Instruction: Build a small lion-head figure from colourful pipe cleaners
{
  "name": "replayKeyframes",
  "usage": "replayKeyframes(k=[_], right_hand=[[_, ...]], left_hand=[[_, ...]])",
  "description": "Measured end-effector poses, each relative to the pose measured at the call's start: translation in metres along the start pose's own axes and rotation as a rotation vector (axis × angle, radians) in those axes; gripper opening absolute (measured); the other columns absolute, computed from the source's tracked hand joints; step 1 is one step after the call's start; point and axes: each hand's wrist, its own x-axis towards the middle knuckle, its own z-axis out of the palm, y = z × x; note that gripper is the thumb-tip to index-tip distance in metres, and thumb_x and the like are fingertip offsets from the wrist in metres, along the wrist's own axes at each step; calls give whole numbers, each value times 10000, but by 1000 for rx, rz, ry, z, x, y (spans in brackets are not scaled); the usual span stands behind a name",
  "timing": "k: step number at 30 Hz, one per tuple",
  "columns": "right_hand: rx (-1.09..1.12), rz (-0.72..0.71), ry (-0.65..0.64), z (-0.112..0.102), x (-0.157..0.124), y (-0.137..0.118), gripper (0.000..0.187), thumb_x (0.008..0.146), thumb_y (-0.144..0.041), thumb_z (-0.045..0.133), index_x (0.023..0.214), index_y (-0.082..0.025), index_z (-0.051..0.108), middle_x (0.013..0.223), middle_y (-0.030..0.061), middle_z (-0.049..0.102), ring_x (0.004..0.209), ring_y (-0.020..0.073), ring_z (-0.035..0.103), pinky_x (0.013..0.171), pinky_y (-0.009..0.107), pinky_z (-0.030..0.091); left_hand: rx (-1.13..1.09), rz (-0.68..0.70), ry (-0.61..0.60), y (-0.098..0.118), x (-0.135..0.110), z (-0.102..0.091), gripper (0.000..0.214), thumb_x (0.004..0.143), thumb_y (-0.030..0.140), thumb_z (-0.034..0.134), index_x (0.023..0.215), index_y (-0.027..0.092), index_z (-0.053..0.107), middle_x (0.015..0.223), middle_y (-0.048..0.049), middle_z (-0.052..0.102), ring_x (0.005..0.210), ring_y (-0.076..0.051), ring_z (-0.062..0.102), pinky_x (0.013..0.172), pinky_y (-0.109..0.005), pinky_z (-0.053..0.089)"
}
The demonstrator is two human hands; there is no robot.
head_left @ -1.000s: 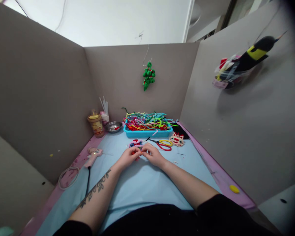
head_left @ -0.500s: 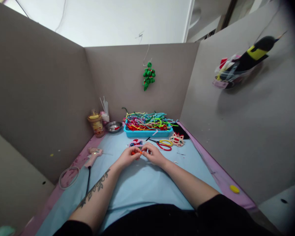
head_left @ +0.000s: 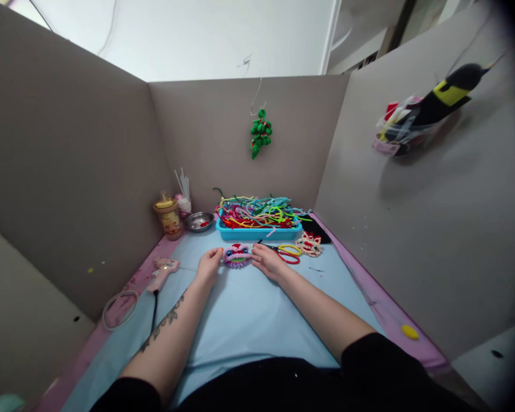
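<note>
A purple, red and blue lion-head figure of fuzzy pipe cleaner (head_left: 237, 256) lies on the blue cloth between my hands. To its left, my left hand (head_left: 209, 266) is closed in a pinch, with a small orange piece (head_left: 222, 250) just showing at the fingertips. My right hand (head_left: 266, 262) is at the figure's right edge, fingers stretched out and apart; whether they touch it I cannot tell. Beyond the right hand lie scissors with yellow and red handles (head_left: 289, 252). A cream and red lion-head figure (head_left: 309, 244) rests to their right.
A blue tray (head_left: 260, 234) piled with coloured pipe cleaners stands at the back. Left of it are a metal bowl (head_left: 199, 221) and a lidded cup (head_left: 170, 220). A pink glue gun (head_left: 163, 274) with its cord lies at left. Grey panels (head_left: 240, 137) enclose the table.
My hands have moved apart from their meeting point in front of the figure. The left went left with the orange piece; the right's fingers opened out, and the figure is now uncovered.
</note>
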Motion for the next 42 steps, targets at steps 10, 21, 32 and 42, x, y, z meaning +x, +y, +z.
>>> replayKeyframes(k=[10, 21, 32, 42], right_hand=[[423, 182, -113, 2, -3, 8, 263, 641, 79, 616, 798, -126, 562, 732, 27, 630, 667, 99, 631, 634, 183, 523], [362, 319, -280, 8, -32, -2, 199, 745, -263, 694, 883, -145, 613, 699, 52, 677, 636, 150, 633, 542, 230, 465], [514, 112, -108, -1, -20, 2, 164, 712, -227, 708, 831, -201, 598, 673, 5, 654, 598, 125, 582, 527, 231, 436], [566, 127, -71, 10, -31, -2, 106, 764, -178, 651, 856, -200, 604, 627, -10, 652, 561, 114, 589, 498, 210, 454]], left_hand=[[-440, -316, -8, 21, -12, 8, 140, 695, 207, 711, 727, 119, 607, 625, -21, 647, 556, -118, 590, 562, -223, 455], [-463, -332, -41, 33, -25, 12, 114, 743, 212, 670, 795, 117, 637, 701, -40, 635, 602, -133, 573, 604, -260, 461], [458, 618, 25, 49, -45, 15, 152, 854, 258, 484, 827, 184, 613, 811, -46, 618, 819, -189, 549, 773, -321, 418], [553, 722, -72, 48, -50, 20, 146, 874, 257, 473, 851, 188, 599, 842, -56, 634, 837, -198, 538, 793, -342, 394]])
